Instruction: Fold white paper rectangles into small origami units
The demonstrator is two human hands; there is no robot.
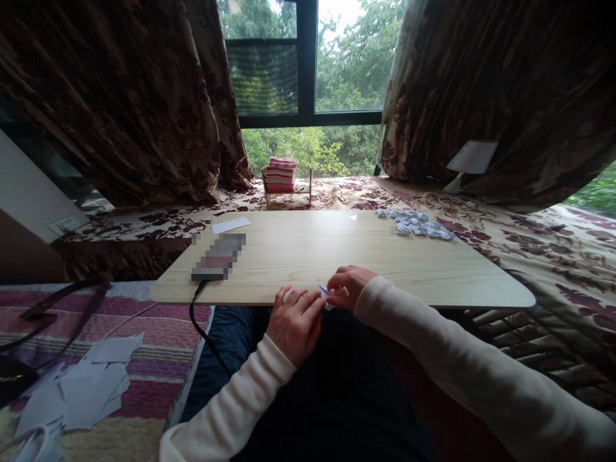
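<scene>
At the near edge of the pale wooden table (298, 256), a small piece of folded white paper (324, 292) is pinched between my hands. My left hand (297, 317) reaches it from the left, with fingertips closed against its side. From the right, my right hand (350, 287) bends over the same paper, thumb and fingers pressed on it. Part of the paper is hidden by the fingers. A pile of small folded white papers (416, 224) lies at the table's far right. One tiny white scrap (353, 217) rests near the far edge.
A blurred-out dark device (219, 256) with a black cable (195, 321) lies on the table's left, near a white paper strip (231, 224). Loose paper sheets (91, 385) cover part of the striped quilt (154, 359). Beyond stand a small rack with folded cloths (281, 174) and a lamp (472, 158).
</scene>
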